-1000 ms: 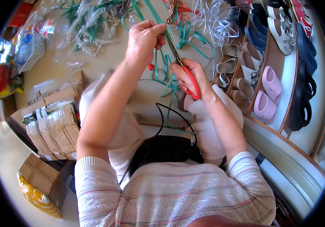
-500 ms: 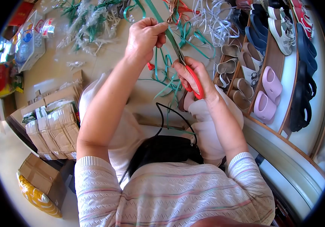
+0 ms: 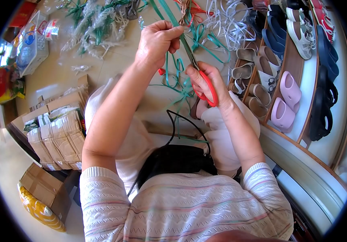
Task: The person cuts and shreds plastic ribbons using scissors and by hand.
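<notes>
My left hand [image 3: 157, 43] is closed in a pinch on a flat green plastic strap [image 3: 166, 14], which runs up past the top edge of the view. Below and to the right, my right hand [image 3: 213, 82] grips scissors [image 3: 209, 89] by their red handles. Their blades point up and left along the strap, close to my left fingertips. Whether the blades are parted is too fine to tell. Thin green strips [image 3: 177, 76] hang and curl on the floor beneath my hands.
White strips [image 3: 230, 20] lie tangled at the top. A heap of clear and green plastic scraps [image 3: 97, 28] covers the upper left floor. The shoe rack [image 3: 292, 68] stands on the right. Cardboard [image 3: 58, 137] is on the left, and a black bag [image 3: 177, 161] rests at my lap.
My left hand has shifted slightly right. A green loop that curled beside it at the top has gone from that spot. My right hand and the scissors have barely moved.
</notes>
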Motion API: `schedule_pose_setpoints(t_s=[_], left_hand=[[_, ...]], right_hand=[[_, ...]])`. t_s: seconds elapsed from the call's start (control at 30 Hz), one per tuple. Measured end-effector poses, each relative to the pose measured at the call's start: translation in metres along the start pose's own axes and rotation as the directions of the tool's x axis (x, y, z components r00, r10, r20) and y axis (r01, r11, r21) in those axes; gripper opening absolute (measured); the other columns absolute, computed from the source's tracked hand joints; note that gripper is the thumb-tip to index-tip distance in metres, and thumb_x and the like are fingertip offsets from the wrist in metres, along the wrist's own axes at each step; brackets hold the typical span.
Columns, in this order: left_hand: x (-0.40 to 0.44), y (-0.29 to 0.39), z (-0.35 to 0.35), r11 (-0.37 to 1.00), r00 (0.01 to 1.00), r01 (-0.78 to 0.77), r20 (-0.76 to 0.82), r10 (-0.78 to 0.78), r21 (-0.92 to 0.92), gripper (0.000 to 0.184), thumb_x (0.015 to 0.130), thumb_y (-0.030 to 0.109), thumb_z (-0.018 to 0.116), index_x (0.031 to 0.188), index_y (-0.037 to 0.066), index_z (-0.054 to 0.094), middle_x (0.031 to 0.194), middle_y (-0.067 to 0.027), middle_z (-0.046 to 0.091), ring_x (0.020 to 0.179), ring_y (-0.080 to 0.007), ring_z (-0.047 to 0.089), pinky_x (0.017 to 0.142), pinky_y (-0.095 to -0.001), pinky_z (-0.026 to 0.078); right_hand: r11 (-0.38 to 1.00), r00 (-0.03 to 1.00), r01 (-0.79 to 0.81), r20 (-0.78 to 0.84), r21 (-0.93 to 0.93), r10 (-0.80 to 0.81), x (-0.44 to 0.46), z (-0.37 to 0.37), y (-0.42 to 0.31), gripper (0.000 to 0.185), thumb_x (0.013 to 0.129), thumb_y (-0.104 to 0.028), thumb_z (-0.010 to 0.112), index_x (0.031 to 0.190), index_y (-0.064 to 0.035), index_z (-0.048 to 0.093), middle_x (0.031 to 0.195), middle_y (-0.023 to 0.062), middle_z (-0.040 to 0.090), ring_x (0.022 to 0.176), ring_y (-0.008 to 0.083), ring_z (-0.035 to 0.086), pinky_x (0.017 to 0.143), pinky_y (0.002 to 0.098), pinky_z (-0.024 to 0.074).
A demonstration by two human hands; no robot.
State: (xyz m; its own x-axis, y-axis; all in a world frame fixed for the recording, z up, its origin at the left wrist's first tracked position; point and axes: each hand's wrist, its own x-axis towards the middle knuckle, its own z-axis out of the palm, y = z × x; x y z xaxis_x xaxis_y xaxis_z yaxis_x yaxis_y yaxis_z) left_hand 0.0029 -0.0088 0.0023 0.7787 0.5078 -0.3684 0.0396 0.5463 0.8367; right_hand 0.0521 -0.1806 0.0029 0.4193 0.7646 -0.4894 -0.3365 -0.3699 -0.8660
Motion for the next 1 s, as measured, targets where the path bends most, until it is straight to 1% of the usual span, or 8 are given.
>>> schedule_pose_setpoints(t_s=[0.2, 0.27, 0.3, 0.4, 0.53, 0.7, 0.9, 1.0], left_hand=[[0.008, 0.005, -0.007, 1.0, 0.999, -0.024, -0.033, 0.025, 0.011, 0.015, 0.078, 0.01, 0.063, 0.071, 0.004, 0.052, 0.052, -0.0031, 0.05, 0.043, -0.0095, 0.045, 0.041, -0.0209, 0.033], [0.012, 0.004, -0.009, 0.998, 0.996, -0.07, -0.053, 0.07, -0.003, 0.015, 0.078, 0.011, 0.063, 0.071, 0.003, 0.053, 0.052, -0.0033, 0.051, 0.043, -0.0095, 0.045, 0.041, -0.0209, 0.034], [0.007, 0.006, -0.007, 0.996, 0.997, -0.048, -0.06, 0.052, 0.069, 0.015, 0.079, 0.011, 0.063, 0.07, 0.003, 0.053, 0.053, -0.0034, 0.051, 0.043, -0.0094, 0.045, 0.041, -0.0209, 0.034], [-0.002, -0.003, 0.004, 1.0, 0.997, 0.001, -0.077, -0.002, -0.008, 0.015, 0.078, 0.012, 0.063, 0.07, 0.003, 0.053, 0.053, -0.0036, 0.051, 0.043, -0.0093, 0.045, 0.041, -0.0208, 0.034], [-0.001, 0.001, 0.001, 0.999, 0.999, 0.035, -0.041, -0.035, -0.005, 0.015, 0.078, 0.011, 0.063, 0.07, 0.003, 0.053, 0.052, -0.0034, 0.05, 0.042, -0.0093, 0.045, 0.04, -0.021, 0.034], [0.008, 0.005, -0.004, 0.999, 0.995, -0.037, -0.095, 0.035, -0.027, 0.015, 0.079, 0.011, 0.063, 0.07, 0.003, 0.053, 0.052, -0.0031, 0.05, 0.042, -0.0092, 0.044, 0.04, -0.0213, 0.033], [-0.001, -0.002, 0.001, 1.0, 0.999, -0.008, -0.044, 0.007, -0.019, 0.015, 0.079, 0.011, 0.063, 0.07, 0.003, 0.054, 0.053, -0.0029, 0.05, 0.041, -0.0091, 0.043, 0.04, -0.0212, 0.033], [-0.002, 0.002, 0.001, 0.999, 0.998, 0.018, -0.062, -0.02, -0.039, 0.015, 0.079, 0.011, 0.063, 0.07, 0.003, 0.054, 0.053, -0.003, 0.05, 0.042, -0.0089, 0.043, 0.04, -0.0212, 0.033]], right_hand=[[0.997, 0.999, 0.031, 0.012, -0.075, -0.031, -0.001, 0.005, 0.006, 0.028, 0.085, -0.033, 0.056, 0.081, -0.0069, 0.049, 0.054, -0.0064, 0.037, 0.041, 0.002, 0.032, 0.037, 0.0182, 0.0241], [1.0, 1.0, -0.004, -0.03, 0.002, 0.004, -0.002, 0.007, 0.003, 0.03, 0.083, -0.034, 0.06, 0.076, -0.0068, 0.049, 0.055, -0.0072, 0.037, 0.043, 0.0015, 0.031, 0.037, 0.0183, 0.0222], [0.999, 0.998, -0.021, -0.051, 0.041, 0.024, -0.002, 0.007, 0.002, 0.031, 0.081, -0.034, 0.062, 0.073, -0.0068, 0.05, 0.055, -0.0075, 0.037, 0.043, 0.0013, 0.031, 0.037, 0.0183, 0.0212], [0.999, 1.0, -0.021, -0.02, 0.028, 0.022, 0.002, 0.004, -0.002, 0.028, 0.085, -0.033, 0.057, 0.081, -0.0066, 0.05, 0.052, -0.0065, 0.036, 0.04, 0.0021, 0.032, 0.036, 0.0182, 0.0243], [0.999, 0.999, -0.031, 0.008, 0.027, 0.031, 0.001, 0.002, -0.002, 0.029, 0.084, -0.034, 0.057, 0.082, -0.0065, 0.05, 0.051, -0.0068, 0.035, 0.039, 0.0025, 0.032, 0.036, 0.0186, 0.0242], [0.998, 1.0, -0.013, -0.001, -0.061, 0.013, -0.001, 0.0, 0.004, 0.029, 0.085, -0.034, 0.057, 0.082, -0.0067, 0.049, 0.05, -0.0071, 0.034, 0.039, 0.0026, 0.032, 0.035, 0.0187, 0.0239], [0.997, 1.0, -0.027, -0.011, 0.07, 0.028, 0.004, 0.005, -0.002, 0.029, 0.084, -0.034, 0.058, 0.079, -0.0073, 0.049, 0.051, -0.0068, 0.035, 0.039, 0.0024, 0.032, 0.035, 0.0187, 0.0239], [0.999, 0.999, -0.032, 0.001, 0.022, 0.032, 0.002, 0.002, -0.002, 0.029, 0.084, -0.034, 0.058, 0.079, -0.0076, 0.048, 0.053, -0.0066, 0.036, 0.039, 0.0022, 0.032, 0.036, 0.0185, 0.024]])
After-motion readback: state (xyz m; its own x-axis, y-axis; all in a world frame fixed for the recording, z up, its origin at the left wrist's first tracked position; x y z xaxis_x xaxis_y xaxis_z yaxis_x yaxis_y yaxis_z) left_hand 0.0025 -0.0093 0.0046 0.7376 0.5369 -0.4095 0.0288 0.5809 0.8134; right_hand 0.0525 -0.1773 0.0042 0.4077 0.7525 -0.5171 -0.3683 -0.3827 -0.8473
